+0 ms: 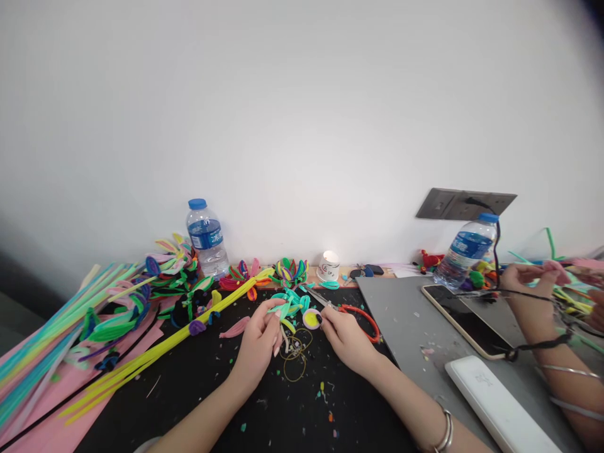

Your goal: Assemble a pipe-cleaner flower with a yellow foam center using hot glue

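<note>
My left hand (pixel 259 336) is closed in a pinch on a turquoise pipe-cleaner flower (pixel 289 304) with some yellow in it. Close to its right, my right hand (pixel 346 336) has its fingers together at the edge of a small round disc (pixel 311 319), yellow inside with a pale rim. A tiny black bit shows at those fingertips, too small to name. Scissors (pixel 365 318) with orange handles lie just behind my right hand. Below the flower, thin gold rubber-band-like loops (pixel 295 365) rest on the black mat (pixel 189 402).
Bundles of yellow pipe cleaners (pixel 189 343) and finished flowers (pixel 290 272) lie left and behind. Water bottles (pixel 207 239), a paper cup (pixel 328 267), a phone (pixel 465 321) and a white power bank (pixel 495 402) stand or lie around. Another person's hand (pixel 528 289) works at right.
</note>
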Motion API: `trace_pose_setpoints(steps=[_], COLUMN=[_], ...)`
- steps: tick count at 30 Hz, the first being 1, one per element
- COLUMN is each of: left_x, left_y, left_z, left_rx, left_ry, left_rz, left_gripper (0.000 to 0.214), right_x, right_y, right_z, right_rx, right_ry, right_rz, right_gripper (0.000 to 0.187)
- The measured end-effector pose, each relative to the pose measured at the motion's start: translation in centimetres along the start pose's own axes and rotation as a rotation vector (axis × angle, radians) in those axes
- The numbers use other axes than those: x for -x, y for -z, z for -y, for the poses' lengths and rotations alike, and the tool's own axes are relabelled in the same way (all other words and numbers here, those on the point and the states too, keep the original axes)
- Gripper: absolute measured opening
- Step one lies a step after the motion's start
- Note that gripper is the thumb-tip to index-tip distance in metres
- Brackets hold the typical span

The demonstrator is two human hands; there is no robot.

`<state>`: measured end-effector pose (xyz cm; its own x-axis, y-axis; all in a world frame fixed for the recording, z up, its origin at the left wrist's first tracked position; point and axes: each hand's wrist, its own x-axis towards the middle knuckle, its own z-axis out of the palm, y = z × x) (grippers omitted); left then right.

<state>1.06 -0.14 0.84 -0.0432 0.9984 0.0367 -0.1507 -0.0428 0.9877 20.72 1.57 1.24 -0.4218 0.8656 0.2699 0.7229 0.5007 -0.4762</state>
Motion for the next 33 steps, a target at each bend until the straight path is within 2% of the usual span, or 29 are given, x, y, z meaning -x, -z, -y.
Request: trace_pose_setpoints(steps=[7,14,27,33], left_x=[-0.06,-0.1,-0.24,-0.18], left_y=[-0.13,-0.08,0.15,0.09], left_z=[-0.24,-0.31,0.19,0.1], left_rx=[0.011,0.096,0.035,0.063], left_ry=[0.039,0.05,0.023,0.067], left_rz=[0.019,-0.011,0.029,0.038], left_gripper=[0.035,0.039,0.018,0.028], right_x=[0.15,0.1,0.06,0.09], right_y=[-0.06,0.11,0.02,-0.13], right_z=[-0.08,0.1,-0.06,-0.14], right_rx=[-0.004,-0.018,-0.018,-0.023], right_ry=[0.011,0.009,0.007,0.017], right_rz=[-0.005,-0.018,-0.015,-0.024], right_gripper=[0.019,0.02,0.02,0.019])
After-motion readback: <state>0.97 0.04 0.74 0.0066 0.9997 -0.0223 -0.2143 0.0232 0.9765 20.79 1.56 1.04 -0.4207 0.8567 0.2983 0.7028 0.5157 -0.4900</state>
